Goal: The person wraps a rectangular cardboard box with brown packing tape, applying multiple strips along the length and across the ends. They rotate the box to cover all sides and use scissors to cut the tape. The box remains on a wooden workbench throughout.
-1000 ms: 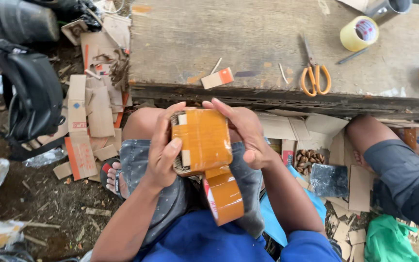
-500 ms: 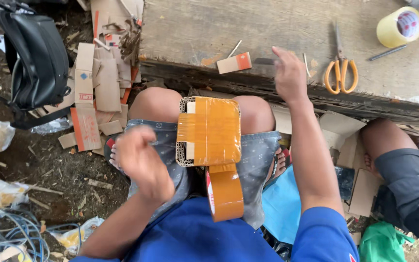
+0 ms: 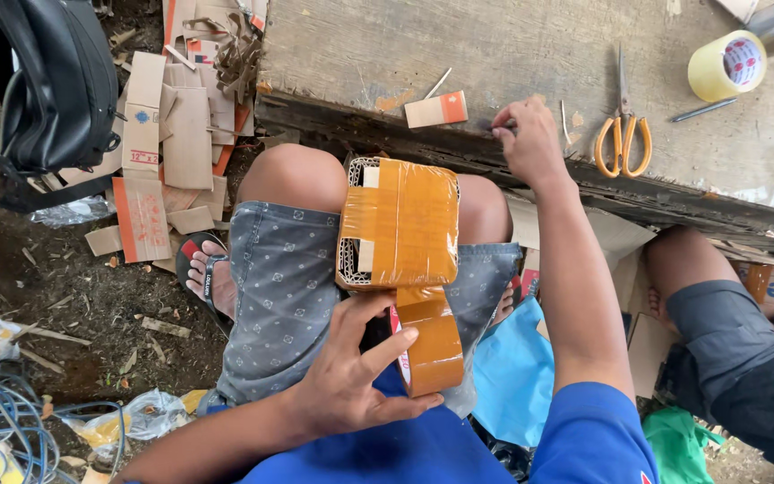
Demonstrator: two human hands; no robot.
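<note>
Most of the cardboard parcel (image 3: 400, 224) resting on the lap is already wrapped in brown tape, whose roll (image 3: 432, 345), still joined to it, is gripped by the left hand (image 3: 356, 381), while a small object on the wooden tabletop (image 3: 494, 45) is pinched by the right hand (image 3: 530, 139).

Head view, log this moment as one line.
left hand: holds brown tape roll | right hand: fingers pinching something small at wooden table edge | taped cardboard parcel: on lap
</note>
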